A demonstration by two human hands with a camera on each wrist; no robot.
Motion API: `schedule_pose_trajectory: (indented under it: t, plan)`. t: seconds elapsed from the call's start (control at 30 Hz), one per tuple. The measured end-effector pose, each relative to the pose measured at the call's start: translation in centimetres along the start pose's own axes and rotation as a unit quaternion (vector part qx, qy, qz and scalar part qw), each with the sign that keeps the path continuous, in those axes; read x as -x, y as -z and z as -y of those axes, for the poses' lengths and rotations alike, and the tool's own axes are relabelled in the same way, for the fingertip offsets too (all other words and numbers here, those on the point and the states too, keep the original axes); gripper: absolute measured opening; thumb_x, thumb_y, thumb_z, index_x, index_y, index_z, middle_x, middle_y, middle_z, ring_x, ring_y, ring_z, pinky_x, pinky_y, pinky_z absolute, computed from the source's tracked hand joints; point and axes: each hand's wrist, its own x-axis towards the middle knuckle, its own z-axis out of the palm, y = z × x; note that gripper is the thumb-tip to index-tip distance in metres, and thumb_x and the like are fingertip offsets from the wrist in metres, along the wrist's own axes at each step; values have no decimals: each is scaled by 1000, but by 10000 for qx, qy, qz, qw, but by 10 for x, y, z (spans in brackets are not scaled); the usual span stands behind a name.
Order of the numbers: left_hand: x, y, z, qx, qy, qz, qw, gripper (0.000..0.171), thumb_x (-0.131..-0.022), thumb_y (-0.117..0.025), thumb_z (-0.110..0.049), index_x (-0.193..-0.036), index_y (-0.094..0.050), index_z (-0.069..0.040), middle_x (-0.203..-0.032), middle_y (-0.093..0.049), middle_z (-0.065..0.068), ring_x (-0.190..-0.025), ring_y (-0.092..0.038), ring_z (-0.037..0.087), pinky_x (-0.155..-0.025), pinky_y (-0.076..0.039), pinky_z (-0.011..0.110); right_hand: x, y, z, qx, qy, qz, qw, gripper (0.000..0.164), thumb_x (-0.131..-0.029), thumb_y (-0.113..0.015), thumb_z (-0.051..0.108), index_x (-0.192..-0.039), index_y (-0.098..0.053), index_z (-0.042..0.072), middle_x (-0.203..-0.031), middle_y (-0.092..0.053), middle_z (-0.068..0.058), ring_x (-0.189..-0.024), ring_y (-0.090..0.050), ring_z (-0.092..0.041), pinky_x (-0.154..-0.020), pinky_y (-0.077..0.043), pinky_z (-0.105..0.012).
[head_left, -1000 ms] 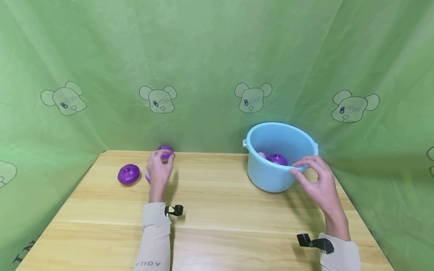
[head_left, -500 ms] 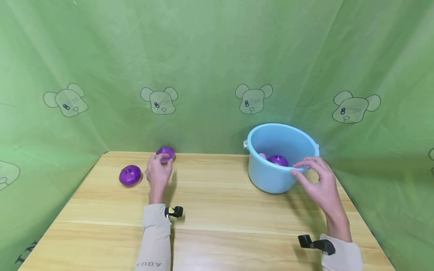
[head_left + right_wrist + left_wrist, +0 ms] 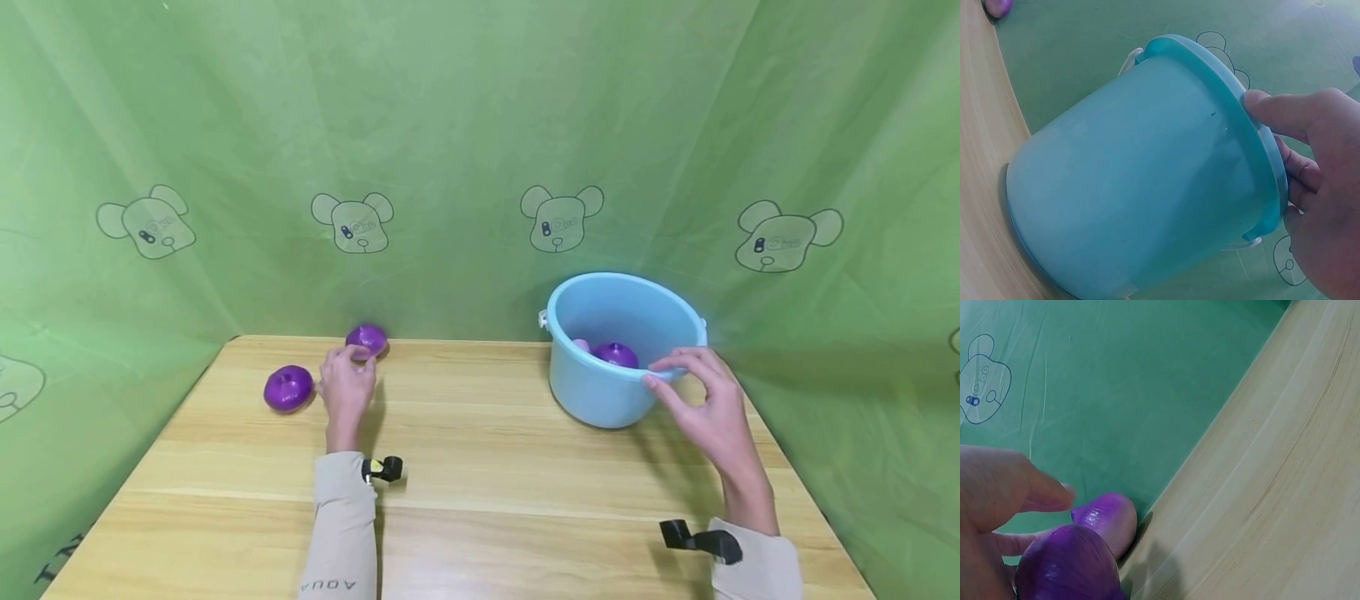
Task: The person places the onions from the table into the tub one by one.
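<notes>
My left hand [image 3: 347,390] is at the back left of the table, fingers bent. In the left wrist view a purple onion [image 3: 1069,569] lies in front of its fingers, with the thumb [image 3: 1050,492] apart from it. The head view hides this onion behind the hand. Just beyond the fingertips sits another purple onion [image 3: 367,340], and a third onion [image 3: 288,389] lies to the left. At the back right, my right hand [image 3: 716,421] pinches the rim of a light blue bucket [image 3: 596,396], thumb outside and fingers inside. The bucket holds an onion [image 3: 617,355] and a paler purple thing [image 3: 581,344].
A green curtain [image 3: 450,167] with printed bear heads hangs behind the wooden table [image 3: 480,467] and along both sides. The bucket stands close to the curtain, with a white handle joint [image 3: 543,319] on its left side.
My left hand has shifted slightly left and towards the person, uncovering more of the far onion and covering the one beneath. The right hand stays on the bucket rim.
</notes>
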Motion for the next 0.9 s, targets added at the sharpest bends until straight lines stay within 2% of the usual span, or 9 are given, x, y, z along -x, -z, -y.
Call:
schedule_pose_trajectory:
  t: [0.3,0.53,0.77,0.9]
  plan:
    - [2,3,3,-67,448,415,9981,33,-96,-69,-18,-128,-67,-8,-140,-53,23,-128,-46,45,-104,-30,73,0,0,-2,15,-39,2,10000,22,-84,-84,5,-104,-75,6,-119,-63,-7,-118,-48,-3,-107,-31,-23]
    - [2,4,5,-50,627,667,9958,35,-97,-67,-20,-129,-65,-7,-142,-49,25,-129,-43,48,-104,-28,76,0,-1,-2,23,-18,-19,10000,22,-83,-85,4,-103,-75,6,-117,-62,2,-117,-48,-3,-106,-32,-22]
    - [1,5,6,-41,752,859,9935,36,-98,-65,-23,-130,-64,-7,-136,-49,26,-129,-40,50,-103,-26,80,0,0,0,25,13,-12,10000,21,-84,-84,4,-103,-75,5,-118,-64,-9,-116,-49,-3,-106,-31,-21]
    - [1,7,5,-45,804,957,9921,37,-98,-65,-24,-131,-63,-7,-136,-48,27,-129,-39,51,-103,-23,83,0,-1,0,35,6,-17,10000,20,-85,-84,5,-102,-75,4,-117,-63,-11,-117,-48,-2,-107,-32,-22]
